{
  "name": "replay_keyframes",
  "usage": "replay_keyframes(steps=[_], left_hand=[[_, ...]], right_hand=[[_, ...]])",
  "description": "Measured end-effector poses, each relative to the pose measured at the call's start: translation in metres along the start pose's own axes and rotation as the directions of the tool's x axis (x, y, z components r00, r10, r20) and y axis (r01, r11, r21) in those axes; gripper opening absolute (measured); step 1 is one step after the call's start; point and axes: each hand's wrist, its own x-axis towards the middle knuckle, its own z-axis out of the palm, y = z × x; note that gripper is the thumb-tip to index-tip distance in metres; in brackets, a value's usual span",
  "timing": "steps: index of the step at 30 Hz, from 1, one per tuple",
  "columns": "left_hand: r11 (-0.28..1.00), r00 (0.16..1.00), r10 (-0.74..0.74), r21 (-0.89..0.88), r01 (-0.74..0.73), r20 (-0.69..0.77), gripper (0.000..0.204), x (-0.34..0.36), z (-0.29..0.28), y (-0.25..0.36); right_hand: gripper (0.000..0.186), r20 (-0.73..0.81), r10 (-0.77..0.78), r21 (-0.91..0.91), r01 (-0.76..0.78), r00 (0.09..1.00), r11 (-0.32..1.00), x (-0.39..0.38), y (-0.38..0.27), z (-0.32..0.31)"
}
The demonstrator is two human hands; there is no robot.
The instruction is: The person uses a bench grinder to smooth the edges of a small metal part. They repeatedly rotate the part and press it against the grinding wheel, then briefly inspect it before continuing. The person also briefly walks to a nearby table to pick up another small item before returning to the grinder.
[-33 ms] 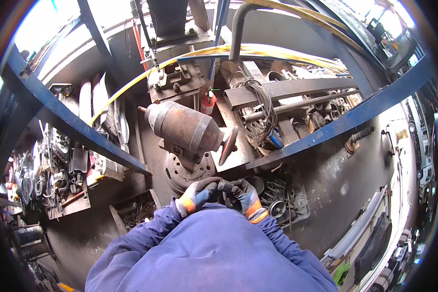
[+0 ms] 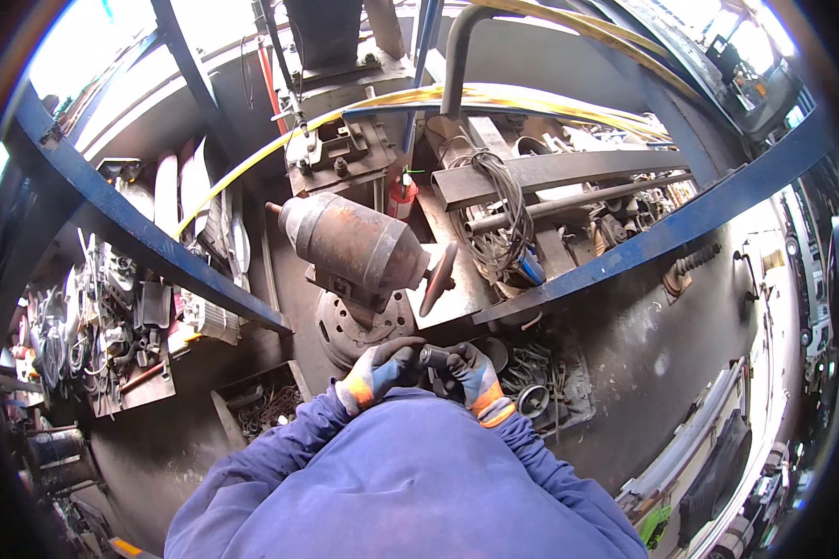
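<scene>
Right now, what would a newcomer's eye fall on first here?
Probably the large rusty barrel-shaped metal device just left of centre, with its brown metal wheel on the right. Next, the bright yellow hoses or cables arching across the upper half. Below the device, a small grey metal cylinder sits in the orange-cuffed gloved right grip, the matching left grip beside it.

**Partly out of sight around the rusty drum-shaped machine (image 2: pixel 356 244)**

Below the machine, the gloved right hand (image 2: pixel 476 373) covers part of a grey cylindrical piece (image 2: pixel 433 355); whether the left hand (image 2: pixel 380 368) grips it cannot be told. The blue jacket (image 2: pixel 410 484), farther below the machine, runs off the lower edge. Down and right of the machine, a tray (image 2: pixel 578 399) of scrap is partly hidden behind the right arm. To the machine's left, heaped metal parts (image 2: pixel 103 317) are too small to name.
</scene>
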Motion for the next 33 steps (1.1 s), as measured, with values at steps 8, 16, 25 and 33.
replay_keyframes(steps=[8, 16, 25, 33], left_hand=[[0.986, 0.946, 0.019, 0.165, 0.037, -0.322, 0.033, 0.007, 0.013, -0.016], [0.975, 0.975, -0.079, 0.186, 0.119, -0.21, 0.042, 0.022, -0.006, -0.012], [0.995, 0.954, -0.018, 0.091, 0.047, -0.298, 0.033, 0.045, -0.025, -0.016], [0.998, 0.965, -0.037, 0.045, 0.05, -0.26, 0.034, 0.043, -0.032, -0.007]], right_hand=[[0.029, 0.001, 0.045, -0.306, -0.042, 0.999, 0.951, 0.024, -0.017, 0.002], [0.02, -0.019, -0.154, -0.271, 0.143, 0.988, 0.952, 0.042, -0.018, 0.003], [0.022, -0.153, -0.089, -0.136, 0.068, 0.984, 0.988, 0.067, -0.009, 0.007], [0.017, -0.238, -0.123, -0.071, 0.109, 0.963, 0.991, 0.065, -0.003, 0.025]])
